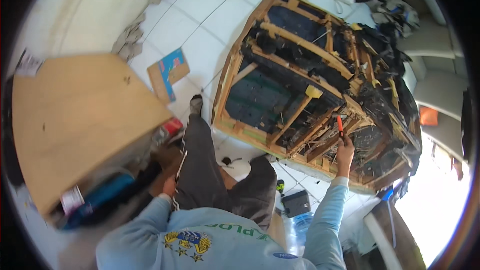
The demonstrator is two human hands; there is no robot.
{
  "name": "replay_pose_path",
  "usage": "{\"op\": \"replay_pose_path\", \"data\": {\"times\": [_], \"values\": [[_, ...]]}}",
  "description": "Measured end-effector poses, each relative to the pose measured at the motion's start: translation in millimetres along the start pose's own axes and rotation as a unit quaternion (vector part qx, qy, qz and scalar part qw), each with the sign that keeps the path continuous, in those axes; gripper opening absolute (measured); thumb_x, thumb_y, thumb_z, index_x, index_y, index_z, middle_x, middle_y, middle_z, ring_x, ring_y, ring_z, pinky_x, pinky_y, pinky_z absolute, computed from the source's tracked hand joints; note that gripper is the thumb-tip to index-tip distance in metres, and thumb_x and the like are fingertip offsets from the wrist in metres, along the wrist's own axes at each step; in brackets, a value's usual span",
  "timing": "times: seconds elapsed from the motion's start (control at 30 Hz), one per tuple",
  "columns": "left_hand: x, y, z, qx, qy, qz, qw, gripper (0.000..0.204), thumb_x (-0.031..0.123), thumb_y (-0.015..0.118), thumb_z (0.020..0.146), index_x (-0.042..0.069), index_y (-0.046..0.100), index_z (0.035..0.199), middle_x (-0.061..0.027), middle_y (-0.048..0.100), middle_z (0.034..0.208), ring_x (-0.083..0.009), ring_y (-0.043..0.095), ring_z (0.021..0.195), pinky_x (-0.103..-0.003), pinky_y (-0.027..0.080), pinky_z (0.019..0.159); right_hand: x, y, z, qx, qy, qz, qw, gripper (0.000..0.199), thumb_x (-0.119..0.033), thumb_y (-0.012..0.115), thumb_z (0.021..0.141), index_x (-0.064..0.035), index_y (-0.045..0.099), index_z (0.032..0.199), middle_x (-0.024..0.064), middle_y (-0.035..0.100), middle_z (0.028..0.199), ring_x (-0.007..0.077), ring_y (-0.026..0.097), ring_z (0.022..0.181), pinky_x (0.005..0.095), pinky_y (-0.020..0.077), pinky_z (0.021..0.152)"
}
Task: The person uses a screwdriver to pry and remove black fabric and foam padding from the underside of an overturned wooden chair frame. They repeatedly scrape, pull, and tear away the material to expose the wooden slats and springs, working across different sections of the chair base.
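Note:
My right hand (pixel 345 151) is closed around the handle of a hammer (pixel 340 124) with an orange and black grip. The hammer's head rests over splintered wood slats inside an upturned wooden furniture frame (pixel 306 50), which looks like a sofa base. Black lining and torn dark fabric cling to the frame, and broken wood is thickest around the hammer. Down beside my left thigh is my left hand (pixel 170 186). Its fingers are mostly hidden, so I cannot make out whether it grips anything.
To my left stands a light wooden board (pixel 85 115), with a cardboard piece (pixel 162 77) on the tiles beyond it. A black case (pixel 296 203) and a green and black tool (pixel 280 186) lie near my right knee. Grey upholstered seating (pixel 432 65) lines the far right.

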State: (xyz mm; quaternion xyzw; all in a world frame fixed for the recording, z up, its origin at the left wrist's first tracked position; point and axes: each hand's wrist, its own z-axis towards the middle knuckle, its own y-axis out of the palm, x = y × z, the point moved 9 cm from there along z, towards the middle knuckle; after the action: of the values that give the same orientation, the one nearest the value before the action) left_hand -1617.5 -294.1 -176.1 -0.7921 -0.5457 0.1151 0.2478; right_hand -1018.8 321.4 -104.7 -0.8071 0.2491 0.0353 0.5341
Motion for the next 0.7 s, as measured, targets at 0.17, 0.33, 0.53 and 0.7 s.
{"op": "replay_pose_path", "data": {"times": [0.17, 0.33, 0.53, 0.7], "values": [[-120.2, -105.3, 121.0, -0.008, -0.018, -0.32, 0.947, 0.045, 0.034, 0.052, 0.109, -0.004, 0.067, 0.127, -0.0172, 0.073, 0.12, -0.03, 0.067, 0.106, -0.042, 0.051, 0.092, -164.8, 46.9, -81.5, 0.047, 0.049, 0.033, 0.997, 0.043, -0.027, 0.068, 0.094, -0.0074, 0.07, 0.132, 0.0222, 0.073, 0.122, 0.0367, 0.07, 0.115, 0.0419, 0.0519, 0.098], [-43.6, -194.7, 137.3, -0.071, 0.01, -0.148, 0.986, 0.031, 0.027, 0.061, 0.105, -0.001, 0.064, 0.117, -0.0115, 0.071, 0.091, -0.029, 0.068, 0.083, -0.042, 0.054, 0.074, -135.3, 85.6, -158.4, 0.05, 0.206, -0.028, 0.977, 0.04, -0.035, 0.07, 0.093, -0.0169, 0.074, 0.128, 0.0227, 0.075, 0.114, 0.0419, 0.07, 0.112, 0.0462, 0.0542, 0.097], [29.4, -327.6, 177.2, -0.024, -0.096, -0.424, 0.9, 0.021, 0.03, 0.062, 0.106, 0.009, 0.058, 0.106, 0.0019, 0.044, 0.065, -0.0131, 0.048, 0.051, -0.031, 0.045, 0.048, -137.1, 133.9, -182.6, 0.025, 0.29, -0.026, 0.956, 0.034, -0.035, 0.068, 0.094, -0.0208, 0.076, 0.123, 0.0225, 0.075, 0.112, 0.0422, 0.07, 0.111, 0.0482, 0.055, 0.095], [48.4, -326.6, 173.4, -0.1, -0.046, -0.199, 0.974, 0.022, 0.03, 0.062, 0.105, 0.009, 0.058, 0.101, 0.001, 0.048, 0.067, -0.0119, 0.05, 0.052, -0.031, 0.046, 0.049, -89.8, 100.0, -153.7, 0.192, 0.245, 0.009, 0.95, 0.038, -0.033, 0.068, 0.096, -0.0127, 0.073, 0.127, 0.0201, 0.077, 0.1, 0.0348, 0.075, 0.091, 0.0448, 0.0562, 0.08]]}}
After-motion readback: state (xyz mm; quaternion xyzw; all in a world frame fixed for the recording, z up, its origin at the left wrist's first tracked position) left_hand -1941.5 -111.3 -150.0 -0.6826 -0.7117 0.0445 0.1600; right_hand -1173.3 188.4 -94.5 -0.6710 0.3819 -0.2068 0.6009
